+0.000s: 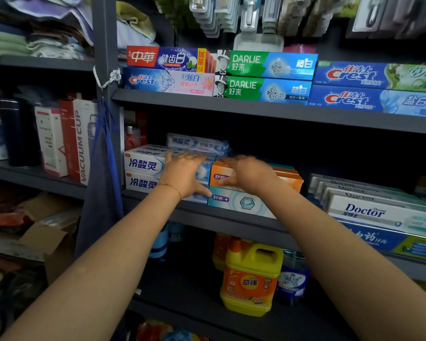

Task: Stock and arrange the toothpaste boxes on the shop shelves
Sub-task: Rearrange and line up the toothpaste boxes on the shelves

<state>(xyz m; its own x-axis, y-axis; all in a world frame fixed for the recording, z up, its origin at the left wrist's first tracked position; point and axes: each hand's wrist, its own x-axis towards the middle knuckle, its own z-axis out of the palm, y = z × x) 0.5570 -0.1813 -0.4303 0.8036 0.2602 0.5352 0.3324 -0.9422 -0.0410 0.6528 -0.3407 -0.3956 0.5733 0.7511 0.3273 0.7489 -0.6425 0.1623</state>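
Both hands work at the middle shelf [231, 220]. The left hand [182, 178] lies with fingers straight over the front of the white-and-blue toothpaste boxes [143, 166], its fingertips reaching the teal toothpaste box [241, 201]. The right hand [246, 173] rests on the orange toothpaste box [288, 179] stacked on the teal one (thumb on the front face); its fingers seem loosely bent, though whether they truly grip is hard to tell. Darlie boxes [263, 76] line the upper shelf.
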